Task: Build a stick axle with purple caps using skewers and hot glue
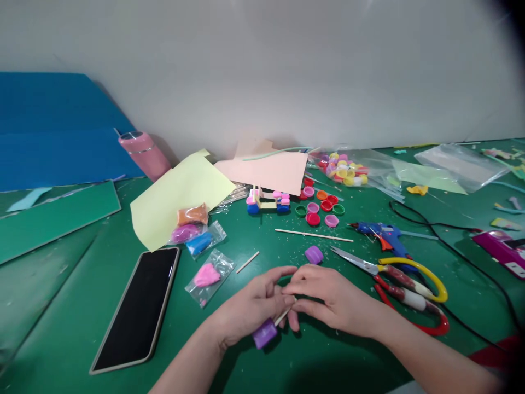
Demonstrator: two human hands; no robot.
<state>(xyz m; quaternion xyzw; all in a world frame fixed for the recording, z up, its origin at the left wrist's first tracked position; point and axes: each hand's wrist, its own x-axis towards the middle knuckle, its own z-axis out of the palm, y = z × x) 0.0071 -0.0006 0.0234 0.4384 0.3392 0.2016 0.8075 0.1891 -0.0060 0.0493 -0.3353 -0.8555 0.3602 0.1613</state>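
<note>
My left hand (pixel 256 306) is closed round a thin wooden stick (pixel 282 317), with a purple cap (pixel 265 334) at the stick's lower end, under the hand. My right hand (pixel 328 295) touches the left fingertips, its thumb and fingers pinched near the stick's upper end; what lies between them is too small to make out. Just above the hands another purple cap (pixel 314 254) lies on the green table. A long stick (pixel 314 235) and a short stick (pixel 248 262) lie beyond. A small pink and blue wheeled model (pixel 268 201) stands farther back.
Scissors (pixel 361 261) and a blue glue gun (pixel 381 232) with a black cord lie right. Coloured rings (pixel 327 206) sit behind. A phone (pixel 137 306), clay packets (pixel 207 275) and yellow paper (pixel 180 191) are left, a pink tumbler (pixel 144 155) beyond.
</note>
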